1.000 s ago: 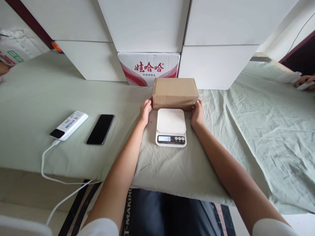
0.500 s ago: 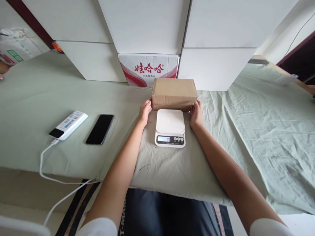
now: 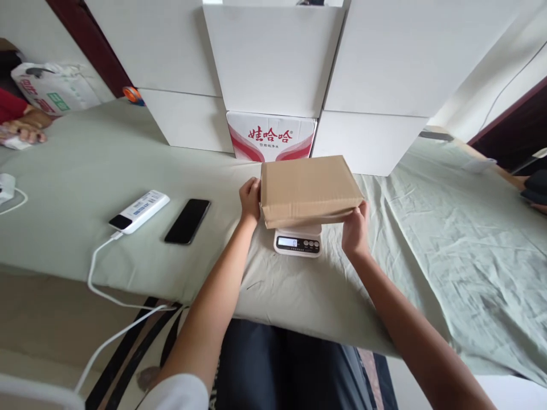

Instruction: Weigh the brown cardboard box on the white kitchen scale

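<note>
1. Lap and table edge: dark trousers show at the bottom of the view; both bare forearms reach forward over the near edge of a table draped in a pale green cloth, wrinkled on the right
2. Kitchen scale: white, lying on the cloth between the forearms; its display and buttons face the person, and its platform is mostly hidden beneath the box
3. Right hand: fingers closed on the near right corner of the cardboard box, thumb on the front edge
4. Left hand: fingers pressed together against the box's left end
5. Cardboard box: plain brown, closed, held between both hands just above the scale's platform; whether it touches the platform cannot be told. Its long axis runs left to right across the view, and its top tilts slightly toward the person
6. Left of the hands, well apart: a black phone face up, and a white power bank with a white cable trailing off the table edge
7. Far edge: a printed red-and-white carton stands behind the box, flanked by stacked white boxes
8. Far left: another person's hand rests on the cloth
</note>
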Demonstrator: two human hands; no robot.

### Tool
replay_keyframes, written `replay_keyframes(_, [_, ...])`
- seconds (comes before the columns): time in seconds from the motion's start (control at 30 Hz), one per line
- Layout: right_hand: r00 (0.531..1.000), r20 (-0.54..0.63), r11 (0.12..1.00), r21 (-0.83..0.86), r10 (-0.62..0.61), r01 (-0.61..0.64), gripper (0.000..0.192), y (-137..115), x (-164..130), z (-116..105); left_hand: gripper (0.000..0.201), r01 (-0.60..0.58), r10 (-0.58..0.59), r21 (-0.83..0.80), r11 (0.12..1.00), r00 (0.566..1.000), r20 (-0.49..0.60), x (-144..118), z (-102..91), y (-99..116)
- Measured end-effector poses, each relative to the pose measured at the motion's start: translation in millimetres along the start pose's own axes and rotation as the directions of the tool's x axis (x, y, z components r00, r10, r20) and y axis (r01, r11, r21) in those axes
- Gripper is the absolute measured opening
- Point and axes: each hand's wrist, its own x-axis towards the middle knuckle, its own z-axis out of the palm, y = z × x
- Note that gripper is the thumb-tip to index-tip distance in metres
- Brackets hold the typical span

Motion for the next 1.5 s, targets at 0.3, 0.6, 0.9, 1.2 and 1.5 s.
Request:
replay_keyframes(0.3, [0.997, -0.074, 1.000, -0.021, 0.020, -0.021, 0.049, 17, -41, -2, 0.061, 0.073, -0.074, 0.020, 0.997, 0.994, 0.080, -5, -1.5, -25])
replay_keyframes(0.6, [0.998, -0.050, 0.999, 0.005, 0.034, -0.034, 0.052, 17, -40, -4, 0.063, 0.077, -0.079, 0.053, 0.996, 0.996, 0.050, -9, -10.3, -37])
replay_keyframes(0.9, [0.999, -0.040, 1.000, 0.003, 0.018, -0.018, 0.053, 24, -39, -7, 0.062, 0.092, -0.088, -0.027, 0.995, 0.990, 0.111, -2, -12.2, -52])
replay_keyframes(1.2, [0.949, -0.285, 0.984, 0.148, 0.138, -0.099, 0.037, 8, -26, -2, 0.060, 0.078, -0.075, -0.027, 0.997, 0.993, 0.087, -1, -12.9, -46])
replay_keyframes(1.5, [0.876, -0.378, 0.953, 0.154, 0.299, -0.259, 0.031, 16, -16, -9, 0.068, 0.088, -0.087, -0.022, 0.996, 0.995, 0.050, 0, -10.3, -42])
